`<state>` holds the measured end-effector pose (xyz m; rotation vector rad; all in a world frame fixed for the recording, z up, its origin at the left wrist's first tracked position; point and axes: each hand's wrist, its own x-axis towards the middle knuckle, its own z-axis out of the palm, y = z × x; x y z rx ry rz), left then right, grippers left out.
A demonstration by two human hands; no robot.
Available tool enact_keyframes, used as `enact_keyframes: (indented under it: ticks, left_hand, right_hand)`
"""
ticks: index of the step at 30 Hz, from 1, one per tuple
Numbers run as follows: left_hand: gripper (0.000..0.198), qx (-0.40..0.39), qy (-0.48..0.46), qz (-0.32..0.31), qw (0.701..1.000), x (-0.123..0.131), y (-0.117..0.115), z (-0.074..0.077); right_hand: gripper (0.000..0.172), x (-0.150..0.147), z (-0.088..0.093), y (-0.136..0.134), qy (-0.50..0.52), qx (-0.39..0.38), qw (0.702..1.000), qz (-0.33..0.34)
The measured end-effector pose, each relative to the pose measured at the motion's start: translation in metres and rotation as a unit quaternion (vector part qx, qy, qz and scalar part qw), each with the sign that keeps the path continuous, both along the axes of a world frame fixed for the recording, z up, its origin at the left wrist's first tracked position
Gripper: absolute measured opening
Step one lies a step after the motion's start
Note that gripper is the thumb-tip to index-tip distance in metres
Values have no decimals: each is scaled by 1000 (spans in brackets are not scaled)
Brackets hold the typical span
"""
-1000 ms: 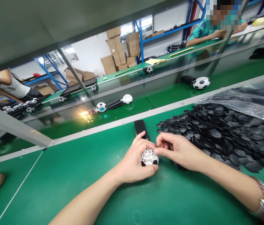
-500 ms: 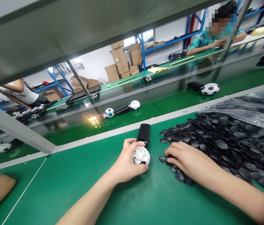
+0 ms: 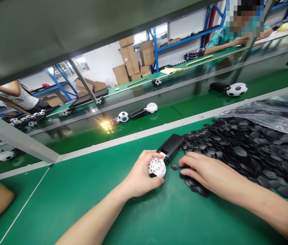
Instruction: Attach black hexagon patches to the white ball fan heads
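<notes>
On the green counter (image 3: 82,197), the fingers of the left hand (image 3: 140,178) grasp a white lattice ball (image 3: 157,166), black-patched below, its black handle (image 3: 170,146) slanting toward a pile of black pieces (image 3: 241,146). The right hand's (image 3: 207,170) fingers curl at the pile's edge; whether they pinch anything cannot be told. A loose piece (image 3: 174,166) lies between. A grey rail (image 3: 108,143) bounds the far edge; bare green stretches leftward.

From the head I look forward and down, close over the left hand (image 3: 141,177) and right hand (image 3: 200,168), canted, out to a blue rack (image 3: 156,49) that reads poorly.
</notes>
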<state>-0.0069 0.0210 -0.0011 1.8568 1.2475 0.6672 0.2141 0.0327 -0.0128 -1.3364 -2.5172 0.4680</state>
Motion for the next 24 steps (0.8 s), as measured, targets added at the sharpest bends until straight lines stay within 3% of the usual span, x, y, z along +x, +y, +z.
enact_keyframes:
  ticks: [4, 11, 16, 21, 24]
  left_hand:
    - [56, 6, 0, -5, 1000, 2, -2, 0]
    - [50, 44, -24, 61, 997, -2, 5, -6]
    - [50, 44, -24, 48, 998, -4, 6, -6]
    - [52, 19, -44, -1, 999, 2, 0, -2]
    - [51, 5, -57, -21, 998, 3, -1, 0]
  right_hand:
    - [11, -1, -2, -2, -8, 29, 1000, 1]
    - [14, -20, -11, 4, 6, 114, 993, -12]
    - [11, -21, -11, 6, 26, 54, 998, 2]
    - [16, -14, 1, 0, 166, -38, 985, 33]
    - [15, -12, 5, -4, 217, -106, 970, 13]
